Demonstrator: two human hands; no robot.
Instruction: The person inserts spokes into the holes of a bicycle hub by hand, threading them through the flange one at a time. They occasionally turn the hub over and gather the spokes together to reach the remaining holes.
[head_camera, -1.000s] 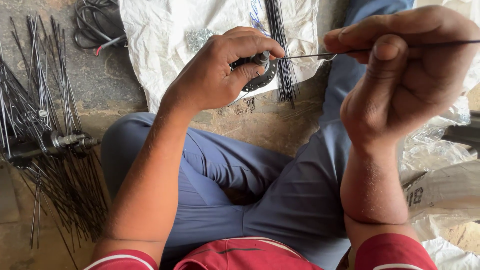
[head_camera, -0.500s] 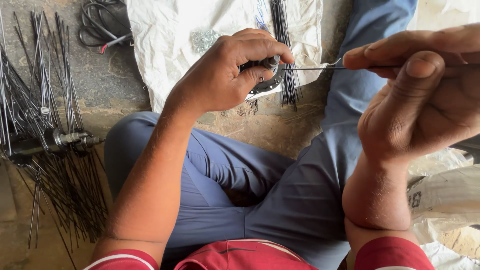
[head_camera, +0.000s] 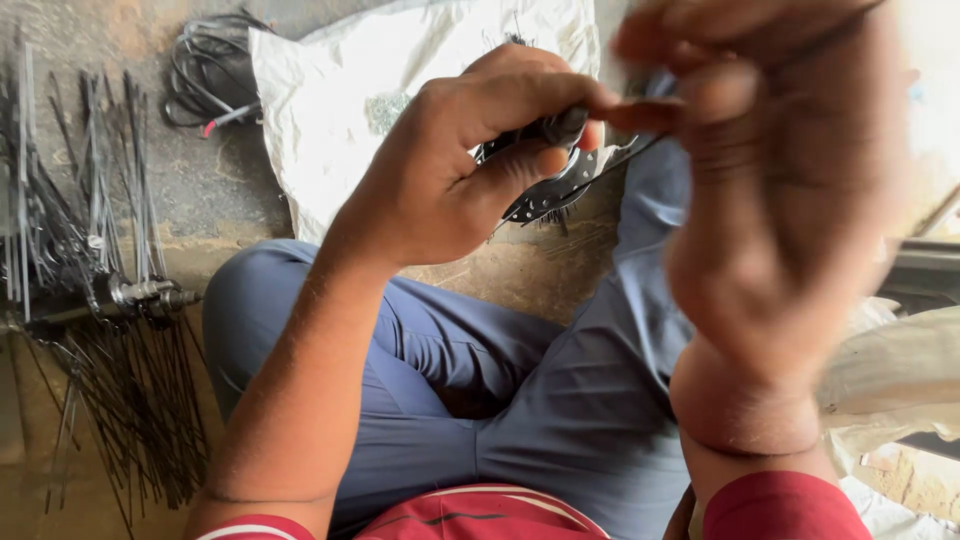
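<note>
The person is sitting cross-legged on the ground in blue trousers, and the left hand is gripping a small round metal hub piece, fingers curled over its dark top while its toothed, shiny rim is showing below the thumb. The right hand is now hanging much nearer the camera than half a second ago, blurred and filling the right of the view; its fingertips are meeting the left hand's fingers right at the hub. Earlier a thin metal spoke was stretching clearly from the right-hand pinch to the hub; now only a short dark length of spoke is showing beside the hub, and whether the right hand is pinching it cannot be told through the blur. The hub is being held above a white sack spread on the ground. To the left, a heap of loose spokes is lying on the floor, with a coil of black cable beyond the sack's corner.
</note>
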